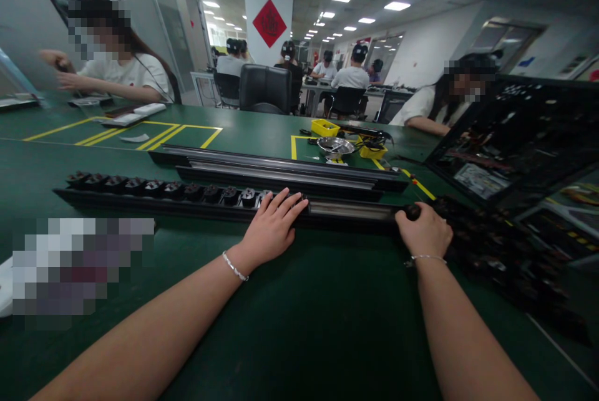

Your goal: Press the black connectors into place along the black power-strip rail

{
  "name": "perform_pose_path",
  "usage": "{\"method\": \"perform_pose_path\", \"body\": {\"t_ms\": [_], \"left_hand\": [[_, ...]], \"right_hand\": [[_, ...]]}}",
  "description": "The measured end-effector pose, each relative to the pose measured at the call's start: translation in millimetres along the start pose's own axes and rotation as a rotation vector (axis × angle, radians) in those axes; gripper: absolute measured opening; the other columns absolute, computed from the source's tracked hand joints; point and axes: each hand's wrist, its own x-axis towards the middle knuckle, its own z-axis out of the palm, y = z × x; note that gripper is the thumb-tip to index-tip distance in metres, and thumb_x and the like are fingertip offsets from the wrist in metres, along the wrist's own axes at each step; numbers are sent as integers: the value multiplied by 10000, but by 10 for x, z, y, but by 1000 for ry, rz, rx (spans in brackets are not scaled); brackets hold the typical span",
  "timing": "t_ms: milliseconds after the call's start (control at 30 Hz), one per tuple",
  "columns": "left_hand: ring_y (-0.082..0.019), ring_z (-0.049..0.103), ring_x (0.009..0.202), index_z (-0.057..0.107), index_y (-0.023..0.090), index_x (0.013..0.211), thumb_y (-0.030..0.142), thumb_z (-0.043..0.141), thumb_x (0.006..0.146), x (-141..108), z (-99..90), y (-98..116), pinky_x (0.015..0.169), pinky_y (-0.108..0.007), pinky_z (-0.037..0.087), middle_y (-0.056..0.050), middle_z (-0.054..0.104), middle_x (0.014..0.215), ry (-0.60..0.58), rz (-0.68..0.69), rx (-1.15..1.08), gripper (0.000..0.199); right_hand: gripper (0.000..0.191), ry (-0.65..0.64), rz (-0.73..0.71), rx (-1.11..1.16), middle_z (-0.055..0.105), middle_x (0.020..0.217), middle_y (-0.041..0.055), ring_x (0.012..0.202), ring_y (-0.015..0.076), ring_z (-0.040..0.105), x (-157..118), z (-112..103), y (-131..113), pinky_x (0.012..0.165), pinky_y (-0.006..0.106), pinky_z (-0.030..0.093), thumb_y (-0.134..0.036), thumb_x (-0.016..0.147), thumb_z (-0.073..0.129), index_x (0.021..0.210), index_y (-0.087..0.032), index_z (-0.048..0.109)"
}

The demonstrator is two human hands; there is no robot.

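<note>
A long black channel rail [355, 209] lies crosswise before me. Its left and middle part carries a row of black socket modules [210, 193], while the stretch between my hands shows a bare metallic inside. My left hand [274, 229] rests with outstretched fingers over the right end of that row and partly covers the modules there. At the rail's right end, my right hand [425, 232] has thumb and fingers closed around a small black socket module [412, 211], which is mostly hidden. A bracelet circles each wrist.
More black rails [281, 170] lie just behind. A heap of dark parts [510, 257] spreads on the right beside a tilted black bin [524, 133]. Farther back are a metal bowl [336, 147] and a yellow tray [325, 128]. Two people [124, 70] [449, 98] sit across the table.
</note>
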Motion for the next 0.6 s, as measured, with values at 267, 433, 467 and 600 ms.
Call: {"method": "perform_pose_path", "body": {"t_ms": [267, 433, 467, 600], "left_hand": [[-257, 212, 1388, 310, 261, 1406, 241, 510, 804, 3, -1, -2, 1131, -490, 169, -16, 359, 1469, -6, 3, 6, 634], [-254, 216, 1386, 312, 259, 1405, 245, 502, 811, 1, 1, -3, 1133, -482, 168, -12, 357, 1470, -11, 0, 0, 624], [-255, 215, 1387, 312, 260, 1406, 245, 502, 811, 1, 2, -3, 1133, -483, 166, -11, 356, 1471, -12, -2, -2, 625], [-261, 220, 1385, 312, 266, 1409, 245, 509, 806, 2, 5, 0, 1129, -493, 177, -21, 367, 1465, -6, -4, -3, 634]], "right_hand": [[486, 17, 83, 3, 595, 1146, 153, 1083, 310, 510, -2, -66, -27, 911, 452, 373, -374, 756, 490, 1187, -158, 551], [486, -46, 157, 5, 622, 1085, 152, 1023, 308, 550, 35, -112, -5, 892, 460, 395, -388, 772, 484, 1195, -161, 552], [494, -47, 162, 6, 616, 1103, 154, 1041, 312, 543, 41, -120, -1, 894, 462, 397, -391, 773, 483, 1205, -161, 547], [521, -99, 200, 11, 610, 1102, 164, 1068, 336, 525, 56, -137, 15, 895, 478, 396, -422, 778, 470, 1226, -163, 530]]}}
